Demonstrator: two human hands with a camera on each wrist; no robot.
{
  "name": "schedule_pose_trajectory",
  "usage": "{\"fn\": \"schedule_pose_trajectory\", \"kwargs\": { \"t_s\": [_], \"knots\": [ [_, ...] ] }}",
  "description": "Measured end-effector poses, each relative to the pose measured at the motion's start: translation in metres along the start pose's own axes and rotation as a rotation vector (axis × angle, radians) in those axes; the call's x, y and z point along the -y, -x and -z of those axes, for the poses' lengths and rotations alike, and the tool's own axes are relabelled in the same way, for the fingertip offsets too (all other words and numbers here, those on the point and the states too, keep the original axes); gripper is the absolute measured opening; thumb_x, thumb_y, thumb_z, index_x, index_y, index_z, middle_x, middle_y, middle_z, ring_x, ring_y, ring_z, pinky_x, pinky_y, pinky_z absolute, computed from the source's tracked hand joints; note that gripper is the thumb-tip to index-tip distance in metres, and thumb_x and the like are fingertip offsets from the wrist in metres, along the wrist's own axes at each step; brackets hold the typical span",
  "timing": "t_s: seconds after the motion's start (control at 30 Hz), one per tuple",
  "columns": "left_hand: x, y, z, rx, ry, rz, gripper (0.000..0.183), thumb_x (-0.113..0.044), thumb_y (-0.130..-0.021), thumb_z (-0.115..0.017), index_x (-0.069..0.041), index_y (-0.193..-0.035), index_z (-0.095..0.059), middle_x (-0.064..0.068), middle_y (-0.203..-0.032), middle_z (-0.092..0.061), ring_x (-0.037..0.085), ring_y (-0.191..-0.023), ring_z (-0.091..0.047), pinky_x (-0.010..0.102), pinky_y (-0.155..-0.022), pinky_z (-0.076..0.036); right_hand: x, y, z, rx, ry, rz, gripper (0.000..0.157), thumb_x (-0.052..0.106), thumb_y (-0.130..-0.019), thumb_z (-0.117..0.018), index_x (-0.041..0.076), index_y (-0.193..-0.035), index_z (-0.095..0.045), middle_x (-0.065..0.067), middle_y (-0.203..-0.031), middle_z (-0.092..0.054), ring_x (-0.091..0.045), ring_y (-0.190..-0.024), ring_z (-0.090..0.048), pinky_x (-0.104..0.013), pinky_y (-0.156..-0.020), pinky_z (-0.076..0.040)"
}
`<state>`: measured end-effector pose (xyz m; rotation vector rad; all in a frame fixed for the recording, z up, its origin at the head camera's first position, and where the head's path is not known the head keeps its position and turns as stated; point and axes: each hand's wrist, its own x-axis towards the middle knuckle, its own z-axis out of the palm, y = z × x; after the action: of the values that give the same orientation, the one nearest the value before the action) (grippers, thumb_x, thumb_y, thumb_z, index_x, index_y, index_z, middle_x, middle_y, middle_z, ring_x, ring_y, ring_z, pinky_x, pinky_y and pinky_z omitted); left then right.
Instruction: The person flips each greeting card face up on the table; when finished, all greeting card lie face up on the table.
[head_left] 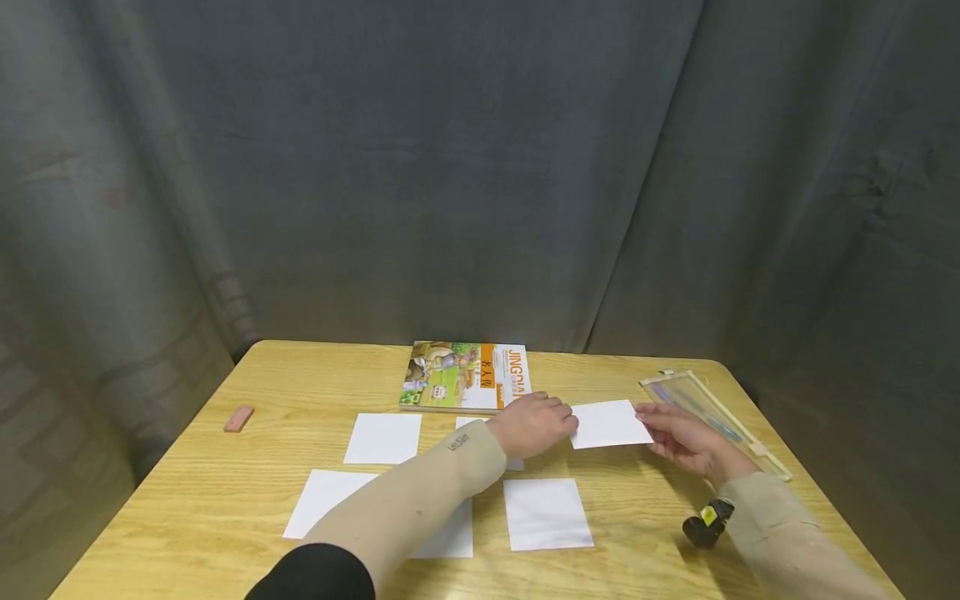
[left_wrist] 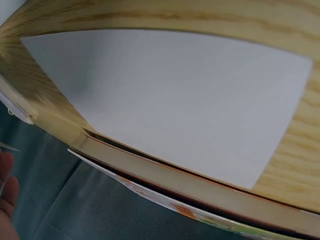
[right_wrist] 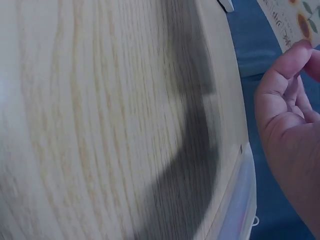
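A white paper card [head_left: 611, 423] is held up between my two hands, close over the table. My right hand [head_left: 678, 437] pinches its right edge with thumb and fingers. At the left edge, my left hand [head_left: 534, 425] grips it with curled fingers, their tips partly hidden. In the right wrist view, the side of the card facing that camera carries printed sunflowers [right_wrist: 302, 22] and lettering. Under my left wrist lies another white card [left_wrist: 175, 100], right beside the book [head_left: 465, 375], partly covered in the head view.
Several more white cards [head_left: 382, 438] lie in two rows, some under my left forearm. At the far left is a reddish-brown block [head_left: 238, 419]. A clear zip pouch [head_left: 705, 408] with pens sits along the right edge. Dark curtains [head_left: 450, 167] hang around the table [head_left: 187, 500].
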<state>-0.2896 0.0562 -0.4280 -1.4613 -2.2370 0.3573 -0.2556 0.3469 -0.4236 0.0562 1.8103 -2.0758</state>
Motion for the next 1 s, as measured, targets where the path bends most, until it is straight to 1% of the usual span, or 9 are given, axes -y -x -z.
{"fn": "schedule_pose_trajectory", "kwargs": {
  "t_s": [0.1,0.27,0.33,0.47,0.6,0.7,0.77,0.87,1.0],
  "knots": [
    [0.003,0.000,-0.003,-0.005,0.168,0.065,0.011,-0.017,-0.102,-0.067,-0.019,-0.112,-0.070,-0.010,-0.104,-0.070,0.004,-0.096,-0.065,0.017,-0.085,-0.050,0.000,0.001,0.001,0.018,-0.020,0.009,0.017,0.003,-0.108,-0.048,0.012,-0.107,-0.063,0.000,-0.092,-0.069,-0.007,-0.079,-0.066,-0.019,-0.070,-0.057],
    [0.005,-0.001,-0.001,-0.068,0.744,0.343,0.010,-0.015,-0.107,-0.059,-0.013,-0.106,-0.070,-0.007,-0.097,-0.068,0.002,-0.086,-0.061,0.017,-0.078,-0.050,0.001,0.003,0.001,0.108,-0.153,0.018,0.031,-0.001,-0.110,-0.039,0.004,-0.100,-0.068,-0.008,-0.097,-0.073,-0.011,-0.086,-0.071,-0.020,-0.078,-0.058],
    [0.005,-0.002,0.001,-0.098,0.887,0.438,0.011,-0.015,-0.107,-0.059,-0.012,-0.106,-0.069,-0.006,-0.096,-0.067,0.002,-0.084,-0.059,0.019,-0.075,-0.050,0.001,0.002,0.001,0.118,-0.181,0.021,0.033,-0.002,-0.110,-0.038,0.003,-0.100,-0.069,-0.008,-0.098,-0.075,-0.010,-0.087,-0.072,-0.021,-0.081,-0.058],
    [0.004,-0.002,0.000,-0.108,0.976,0.530,0.009,-0.014,-0.106,-0.061,-0.012,-0.104,-0.069,-0.006,-0.093,-0.066,0.003,-0.080,-0.057,0.020,-0.074,-0.050,-0.002,0.000,-0.002,0.051,-0.087,0.047,0.022,-0.001,-0.109,-0.044,0.004,-0.103,-0.065,-0.005,-0.098,-0.073,-0.009,-0.088,-0.070,-0.021,-0.081,-0.058],
    [0.005,-0.001,-0.001,-0.099,1.075,0.589,0.009,-0.012,-0.105,-0.061,-0.011,-0.097,-0.066,-0.007,-0.083,-0.062,0.004,-0.069,-0.052,0.020,-0.067,-0.047,-0.006,-0.003,-0.007,-0.060,0.150,0.076,0.008,0.008,-0.108,-0.053,0.007,-0.108,-0.061,0.002,-0.098,-0.067,-0.007,-0.091,-0.065,-0.022,-0.080,-0.057],
    [0.007,0.001,0.001,-0.094,1.227,0.638,0.008,-0.009,-0.103,-0.063,-0.008,-0.094,-0.062,-0.005,-0.080,-0.058,0.007,-0.065,-0.048,0.021,-0.063,-0.044,-0.007,-0.004,-0.012,-0.111,0.338,0.118,0.012,0.013,-0.108,-0.055,0.003,-0.112,-0.060,0.003,-0.101,-0.064,-0.007,-0.096,-0.062,-0.026,-0.084,-0.055],
    [0.010,0.001,0.004,-0.095,1.340,0.687,0.008,-0.012,-0.101,-0.065,-0.004,-0.102,-0.065,-0.004,-0.082,-0.058,0.007,-0.067,-0.049,0.022,-0.063,-0.044,-0.006,-0.004,-0.017,-0.113,0.436,0.155,0.017,0.014,-0.108,-0.055,-0.002,-0.114,-0.059,0.000,-0.102,-0.063,-0.009,-0.097,-0.062,-0.030,-0.087,-0.054],
    [0.017,0.001,0.010,-0.105,1.426,0.728,0.020,-0.017,-0.100,-0.066,0.000,-0.112,-0.069,-0.002,-0.087,-0.061,0.008,-0.073,-0.052,0.024,-0.067,-0.046,-0.004,-0.004,-0.024,-0.075,0.540,0.207,0.023,0.012,-0.108,-0.055,-0.009,-0.115,-0.058,-0.005,-0.101,-0.062,-0.013,-0.093,-0.062,-0.035,-0.088,-0.054],
    [0.028,-0.001,0.018,-0.035,1.365,0.661,0.018,-0.016,-0.101,-0.065,-0.002,-0.106,-0.076,0.000,-0.093,-0.071,0.006,-0.082,-0.057,0.024,-0.076,-0.049,0.000,-0.005,-0.031,0.004,0.579,0.232,0.024,0.007,-0.105,-0.056,-0.015,-0.115,-0.057,-0.007,-0.100,-0.064,-0.014,-0.090,-0.061,-0.035,-0.084,-0.054]
  ]
}}
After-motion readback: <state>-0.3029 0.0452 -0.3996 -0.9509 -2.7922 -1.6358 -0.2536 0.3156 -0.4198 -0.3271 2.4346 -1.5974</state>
